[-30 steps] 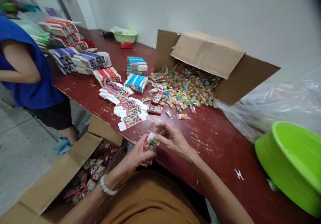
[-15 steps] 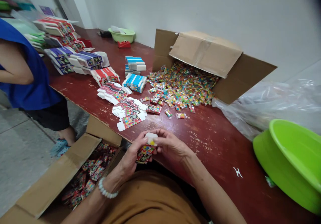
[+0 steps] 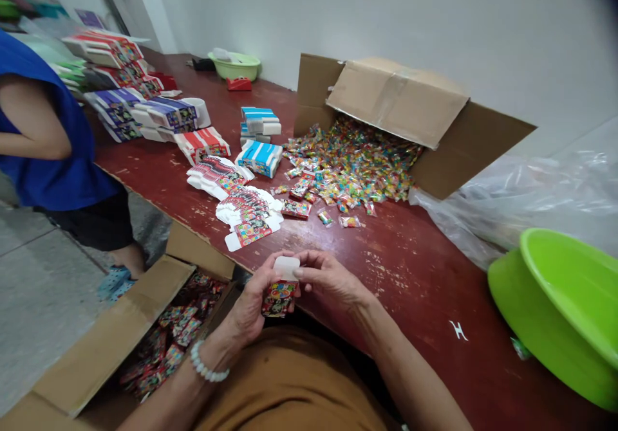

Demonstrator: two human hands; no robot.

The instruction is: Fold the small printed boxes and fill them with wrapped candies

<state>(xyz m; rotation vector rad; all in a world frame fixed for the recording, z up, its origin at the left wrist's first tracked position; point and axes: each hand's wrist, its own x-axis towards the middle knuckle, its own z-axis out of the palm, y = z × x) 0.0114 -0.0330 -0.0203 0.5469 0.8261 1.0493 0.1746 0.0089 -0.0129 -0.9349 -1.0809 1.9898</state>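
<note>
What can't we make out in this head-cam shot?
All in the head view:
Inside of the small box: hidden by its own panels.
Fine print on that box: too small to read.
Parts of the left hand's fingers: behind the small box.
Depth of the carton: hidden by its hanging flap.
Hands of the person in blue: cut off, left edge.
Far side of the green basin: cut off, right edge.

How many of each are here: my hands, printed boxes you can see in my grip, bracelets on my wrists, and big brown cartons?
Hands: 2, left hand and right hand
Printed box: 1
Beaded bracelet: 1
Brown cartons: 2, upper carton and lower carton
Total: 6
</note>
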